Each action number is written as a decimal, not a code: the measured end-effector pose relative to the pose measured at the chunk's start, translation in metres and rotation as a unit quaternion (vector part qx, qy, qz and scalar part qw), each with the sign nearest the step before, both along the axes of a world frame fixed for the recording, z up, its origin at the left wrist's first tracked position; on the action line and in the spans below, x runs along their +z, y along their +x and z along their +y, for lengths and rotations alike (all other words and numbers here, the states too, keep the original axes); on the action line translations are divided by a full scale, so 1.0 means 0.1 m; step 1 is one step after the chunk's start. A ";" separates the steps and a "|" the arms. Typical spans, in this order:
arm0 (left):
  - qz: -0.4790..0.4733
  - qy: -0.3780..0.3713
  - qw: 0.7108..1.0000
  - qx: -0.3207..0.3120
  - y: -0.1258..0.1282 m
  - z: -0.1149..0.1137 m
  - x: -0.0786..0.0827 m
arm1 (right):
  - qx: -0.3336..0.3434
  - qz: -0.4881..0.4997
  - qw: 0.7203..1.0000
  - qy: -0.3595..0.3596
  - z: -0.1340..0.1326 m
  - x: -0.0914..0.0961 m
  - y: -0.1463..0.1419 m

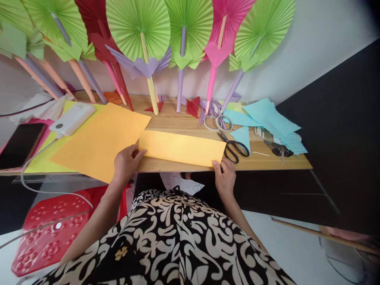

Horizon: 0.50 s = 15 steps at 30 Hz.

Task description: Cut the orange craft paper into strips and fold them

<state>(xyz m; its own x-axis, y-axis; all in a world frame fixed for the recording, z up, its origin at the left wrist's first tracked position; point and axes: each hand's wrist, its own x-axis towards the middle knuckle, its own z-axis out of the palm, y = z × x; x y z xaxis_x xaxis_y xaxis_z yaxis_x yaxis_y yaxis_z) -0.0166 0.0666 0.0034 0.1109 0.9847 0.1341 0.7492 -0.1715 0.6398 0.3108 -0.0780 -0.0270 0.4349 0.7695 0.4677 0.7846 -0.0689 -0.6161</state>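
Observation:
A long strip of orange-yellow paper point(181, 149) is held level over the front edge of the wooden table. My left hand point(127, 161) pinches its left end between thumb and fingers. At the lower right corner, my right hand point(225, 175) grips the same paper, its thumb on top. Just beyond that corner lie black-handled scissors point(235, 148), partly behind the paper's end. Larger orange paper point(102, 136) lies flat to the left, beside and partly behind my left hand.
Folded paper fans point(139, 29) on rolled sticks lean along the wall. Tape rolls point(225, 123) and blue paper pieces point(271, 118) lie at right. A white power bank point(73, 118) with a cable and a dark phone point(20, 144) sit left. A red stool point(50, 229) stands below.

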 end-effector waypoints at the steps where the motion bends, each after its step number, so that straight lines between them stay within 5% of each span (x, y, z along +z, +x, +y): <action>1: 0.006 -0.002 1.000 0.007 0.01 0.01 0.00 | -0.011 -0.002 1.000 0.003 0.01 0.00 -0.02; 15: 0.056 0.043 0.998 0.000 0.14 0.01 -0.03 | -0.018 -0.129 0.991 0.039 0.01 -0.18 0.10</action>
